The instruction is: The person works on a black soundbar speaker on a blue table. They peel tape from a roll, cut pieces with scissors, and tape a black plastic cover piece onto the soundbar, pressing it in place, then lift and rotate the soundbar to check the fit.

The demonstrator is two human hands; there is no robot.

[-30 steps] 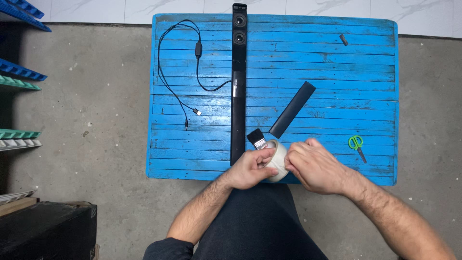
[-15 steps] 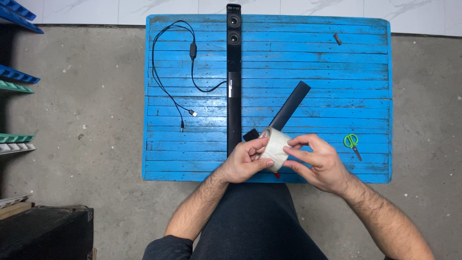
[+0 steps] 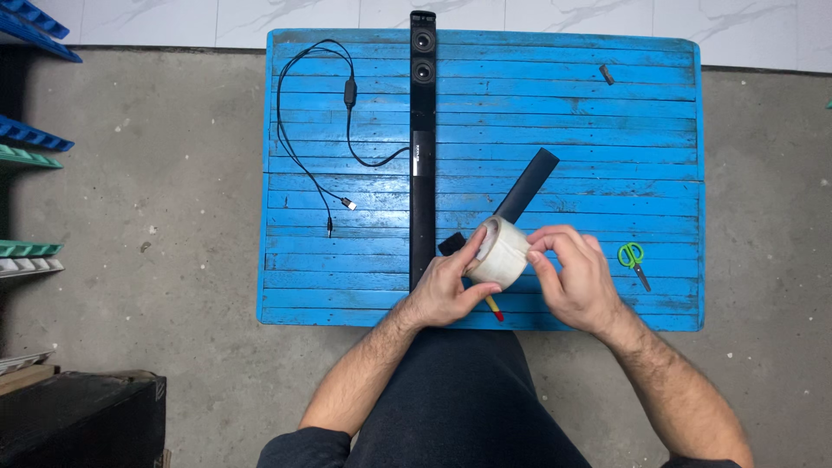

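While both forearms reach forward from the lap, the left hand (image 3: 442, 290) grips a roll of clear packing tape (image 3: 500, 252) from the side, thumb beneath, and the right hand (image 3: 575, 282) curls its fingertips against the roll's outer edge. Tape held just above the blue slatted table (image 3: 347, 277), near its front edge, beside a long black soundbar (image 3: 422, 165).

Open planks across the right half of the blue table (image 3: 659, 121), broken only by a small dark piece (image 3: 607, 74) near the far edge and green scissors (image 3: 632, 257) at the right. Blocked down the middle by a long black speaker bar (image 3: 422, 156). Tangled to its left by a black cable (image 3: 334, 130). Crowded in front by a slanted black tube (image 3: 526, 185) beside the tape roll (image 3: 500, 252).
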